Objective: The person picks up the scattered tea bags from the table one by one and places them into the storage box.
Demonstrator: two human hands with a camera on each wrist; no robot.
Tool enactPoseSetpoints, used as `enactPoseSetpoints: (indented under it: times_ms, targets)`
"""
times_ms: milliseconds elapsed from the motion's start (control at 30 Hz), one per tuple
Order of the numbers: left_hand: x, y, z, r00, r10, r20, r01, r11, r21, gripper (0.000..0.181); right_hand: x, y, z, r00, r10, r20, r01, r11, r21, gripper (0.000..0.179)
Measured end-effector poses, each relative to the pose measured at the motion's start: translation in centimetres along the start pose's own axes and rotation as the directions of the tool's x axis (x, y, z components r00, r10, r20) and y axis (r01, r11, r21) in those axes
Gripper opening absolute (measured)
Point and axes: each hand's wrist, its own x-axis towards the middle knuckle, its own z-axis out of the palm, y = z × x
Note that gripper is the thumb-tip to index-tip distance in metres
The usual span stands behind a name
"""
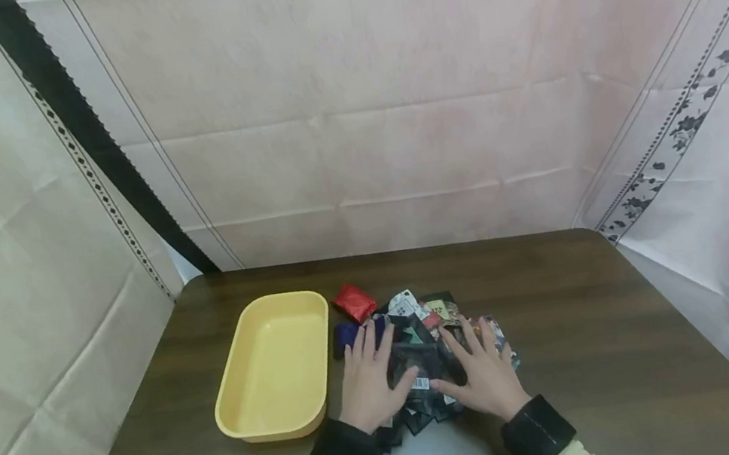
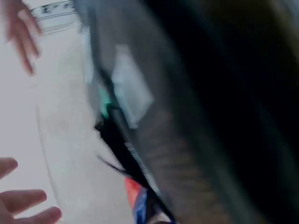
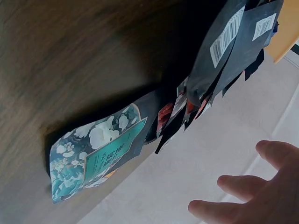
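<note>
A heap of mostly black packets point(image 1: 415, 362) lies on the table, some with white barcode labels. Spread over its left side is my left hand point(image 1: 372, 386), fingers apart and extended. My right hand point(image 1: 485, 376) spreads likewise over the right side, and neither hand grips a packet. In the right wrist view, a tea packet point(image 3: 110, 144) with white flowers and a teal label lies nearest, beside black packets point(image 3: 229, 51) with barcodes. A dark packet, close up and blurred, fills much of the left wrist view. A red packet point(image 1: 355, 302) and a dark blue packet point(image 1: 345, 336) sit at the heap's left edge.
Left of the heap stands a yellow plastic tray point(image 1: 272, 368) with nothing in it. The dark wooden table point(image 1: 598, 350) has rounded far corners. Pale patterned cloth point(image 1: 390, 103) hangs behind and at both sides.
</note>
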Motion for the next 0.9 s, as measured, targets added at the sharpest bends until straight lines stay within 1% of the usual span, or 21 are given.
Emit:
enactPoseSetpoints:
  times_ms: [67, 133, 200, 267, 300, 333, 400, 467, 500, 600, 633, 700, 767, 800, 867, 900]
  targets:
    - [-0.2, -0.2, -1.3, 0.997, -0.026, -0.066, 0.023, 0.999, -0.047, 0.07, 0.3, -0.2, -0.1, 1.0, -0.01, 0.003, 0.01, 1.0, 0.01, 0.086]
    - [-0.5, -0.6, -2.9, 0.986, -0.046, -0.158, 0.031, 0.995, -0.1, 0.066, 0.5, -0.4, -0.1, 1.0, -0.022, 0.0, 0.022, 1.0, 0.02, 0.086]
    - [-0.9, -1.2, -4.6, 0.964, -0.068, -0.255, 0.032, 0.989, -0.143, 0.061, 0.7, -0.5, -0.1, 0.999, -0.034, -0.002, 0.034, 0.999, 0.024, 0.087]
    - [-1.4, -2.4, -6.3, 0.935, -0.1, -0.34, 0.047, 0.986, -0.161, 0.057, 0.8, -0.6, 0.0, 0.999, -0.043, -0.002, 0.043, 0.999, 0.026, 0.087]
    - [-1.8, -3.1, -7.1, 0.921, -0.119, -0.372, 0.06, 0.984, -0.167, 0.056, 0.8, -0.6, 0.0, 0.999, -0.047, 0.0, 0.047, 0.999, 0.028, 0.087]
    - [-2.3, -3.9, -7.7, 0.909, -0.148, -0.39, 0.087, 0.982, -0.168, 0.055, 0.8, -0.7, 0.1, 0.999, -0.05, 0.003, 0.05, 0.998, 0.031, 0.088]
    - [-3.2, -5.5, -8.9, 0.893, -0.219, -0.394, 0.161, 0.971, -0.174, 0.053, 0.7, -0.8, 0.2, 0.999, -0.052, 0.017, 0.051, 0.998, 0.044, 0.087]
    - [-4.0, -7.3, -9.6, 0.88, -0.294, -0.373, 0.24, 0.953, -0.185, 0.053, 0.7, -0.9, 0.2, 0.998, -0.053, 0.023, 0.051, 0.997, 0.059, 0.087]
    - [-4.3, -8.2, -9.7, 0.87, -0.339, -0.357, 0.284, 0.938, -0.198, 0.053, 0.7, -1.0, 0.1, 0.998, -0.053, 0.027, 0.051, 0.996, 0.066, 0.087]
    - [-5.4, -10.8, -9.6, 0.838, -0.465, -0.284, 0.41, 0.881, -0.235, 0.055, 0.8, -1.2, 0.2, 0.998, -0.058, 0.034, 0.056, 0.995, 0.077, 0.086]
    - [-5.8, -11.6, -9.5, 0.828, -0.505, -0.244, 0.448, 0.857, -0.254, 0.057, 0.9, -1.3, 0.3, 0.997, -0.062, 0.036, 0.059, 0.995, 0.079, 0.086]
    - [-6.4, -13.0, -9.1, 0.806, -0.574, -0.145, 0.52, 0.803, -0.29, 0.062, 1.1, -1.6, 0.4, 0.997, -0.069, 0.044, 0.066, 0.995, 0.076, 0.086]
    - [-6.7, -14.0, -8.8, 0.781, -0.624, -0.037, 0.581, 0.746, -0.326, 0.067, 1.3, -1.8, 0.6, 0.995, -0.083, 0.054, 0.079, 0.994, 0.075, 0.087]
    - [-6.9, -14.4, -8.6, 0.766, -0.643, 0.006, 0.604, 0.716, -0.349, 0.067, 1.5, -2.0, 0.7, 0.994, -0.093, 0.057, 0.088, 0.993, 0.077, 0.087]
    - [-7.0, -14.9, -8.4, 0.735, -0.675, 0.056, 0.637, 0.661, -0.396, 0.064, 1.9, -2.4, 0.8, 0.99, -0.122, 0.063, 0.117, 0.989, 0.086, 0.088]
    - [-7.1, -15.1, -8.2, 0.72, -0.691, 0.062, 0.645, 0.635, -0.425, 0.061, 2.1, -2.6, 1.0, 0.988, -0.14, 0.064, 0.134, 0.987, 0.094, 0.089]
